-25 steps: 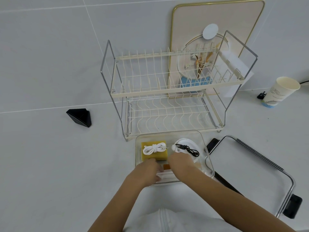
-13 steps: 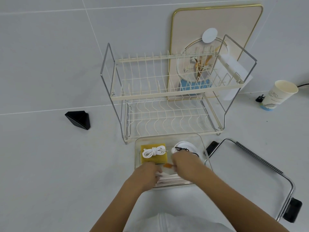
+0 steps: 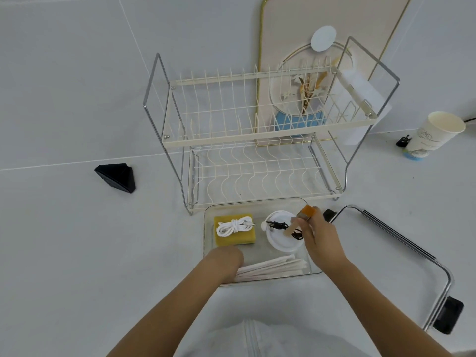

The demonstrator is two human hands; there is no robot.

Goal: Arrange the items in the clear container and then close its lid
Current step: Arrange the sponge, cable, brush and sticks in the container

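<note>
Fingers (image 3: 307, 222) of the right hand (image 3: 319, 238) pinched a small brush (image 3: 300, 219), likely to reposition it; the left hand (image 3: 226, 258), fingers hidden, steadied the clear container (image 3: 208, 228) beside paper-wrapped sticks (image 3: 273, 267).

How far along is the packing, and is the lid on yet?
Done: sponge with white cord, round white piece and white sticks lie in the clear container. In hand: right hand holds a small brush above it; left hand rests at the sticks. Left: place brush, fit lid, lying beside it.
</note>
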